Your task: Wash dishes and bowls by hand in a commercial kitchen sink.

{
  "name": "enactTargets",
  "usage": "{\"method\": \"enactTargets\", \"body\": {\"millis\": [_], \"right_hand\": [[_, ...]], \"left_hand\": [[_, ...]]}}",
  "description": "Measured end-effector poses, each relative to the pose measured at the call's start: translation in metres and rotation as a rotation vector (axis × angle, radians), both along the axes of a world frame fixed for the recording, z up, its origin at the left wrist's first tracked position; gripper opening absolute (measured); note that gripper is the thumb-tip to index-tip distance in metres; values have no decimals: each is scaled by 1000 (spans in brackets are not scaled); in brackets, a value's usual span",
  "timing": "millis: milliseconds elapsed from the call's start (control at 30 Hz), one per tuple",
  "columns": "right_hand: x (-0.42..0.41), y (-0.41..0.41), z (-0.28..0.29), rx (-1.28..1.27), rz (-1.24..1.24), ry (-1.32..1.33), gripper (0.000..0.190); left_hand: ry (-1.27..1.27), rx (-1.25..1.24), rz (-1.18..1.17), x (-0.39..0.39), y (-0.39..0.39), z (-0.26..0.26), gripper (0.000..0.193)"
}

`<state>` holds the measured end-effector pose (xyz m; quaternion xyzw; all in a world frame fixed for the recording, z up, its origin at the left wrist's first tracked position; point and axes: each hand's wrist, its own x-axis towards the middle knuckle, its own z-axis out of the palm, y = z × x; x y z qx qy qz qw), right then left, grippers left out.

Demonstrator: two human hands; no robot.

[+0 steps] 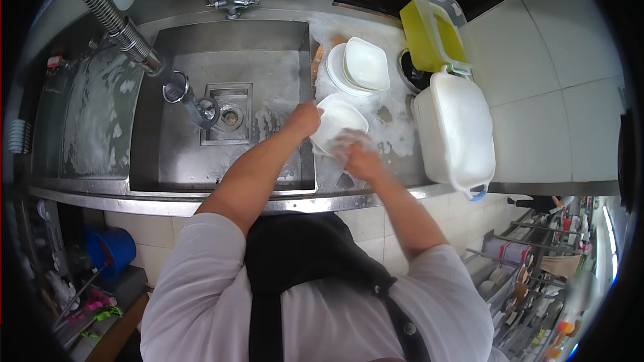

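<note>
A white square dish [338,119] sits on the foamy steel counter, just right of the sink. My left hand [306,118] grips its left rim, with the thumb over the edge. Blurred and covered in suds, my right hand [356,153] lies over the dish's lower right side. Whether it has a sponge or cloth in it cannot be made out. Behind this dish are stacked square white bowls [368,64] on a round white plate [334,68].
The steel sink [191,161] is at left, beneath a spring-hose sprayer [201,110] and a mixer tap [231,6]. A white plastic tub [460,130] and a yellow-green container [427,35] line the right wall. A blue bucket [113,251] stands below, left.
</note>
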<state>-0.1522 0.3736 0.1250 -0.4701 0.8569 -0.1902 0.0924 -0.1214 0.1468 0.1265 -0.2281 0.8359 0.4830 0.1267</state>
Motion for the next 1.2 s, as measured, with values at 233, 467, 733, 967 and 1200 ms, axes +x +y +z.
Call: {"method": "enactTargets", "body": {"millis": [233, 467, 733, 967, 1200], "right_hand": [[0, -26, 5, -1314, -716, -1708, 48], [46, -38, 23, -1383, -763, -2011, 44], [21, -12, 50, -1512, -718, -1755, 40], [-30, 116, 126, -1562, -655, -740, 44], [-72, 186, 145, -614, -1039, 87, 43]], "left_hand": [[226, -248, 111, 17, 24, -20, 34], [-27, 178, 222, 28, 15, 4, 36], [228, 79, 269, -69, 48, 56, 28], [124, -276, 147, -156, 9, 40, 51], [52, -34, 133, -199, -12, -36, 84]]}}
